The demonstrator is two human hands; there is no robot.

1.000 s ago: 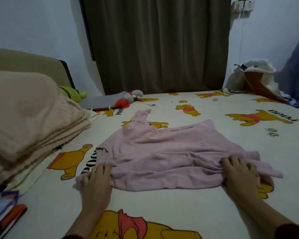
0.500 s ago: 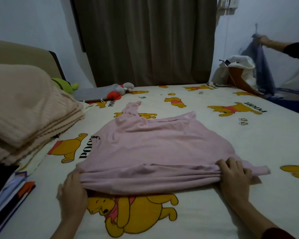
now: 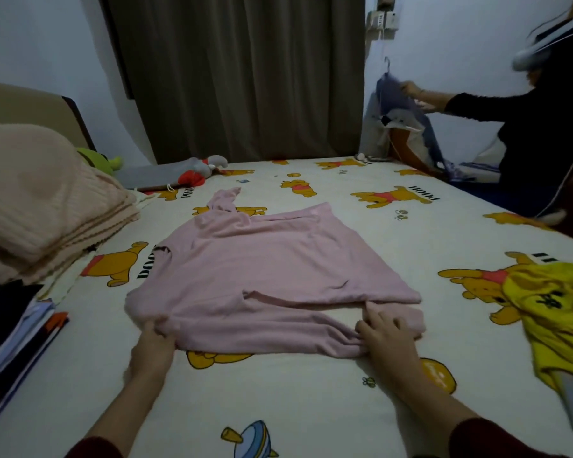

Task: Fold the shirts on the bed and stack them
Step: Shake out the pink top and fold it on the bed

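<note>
A pink shirt (image 3: 262, 276) lies spread on the bed (image 3: 311, 391), whose cream sheet is printed with yellow cartoon bears; the left hand (image 3: 153, 345) pinches the shirt's near-left edge and the right hand (image 3: 386, 338) grips bunched fabric at its near-right edge. A folded beige blanket (image 3: 43, 200) sits to the left beside a stack of dark folded clothes (image 3: 10, 332), and a crumpled yellow garment (image 3: 556, 319) lies on the right. Beyond the bed hang brown curtains (image 3: 239, 77), and a second person in black (image 3: 536, 133) at far right handles a blue garment (image 3: 401, 94).
</note>
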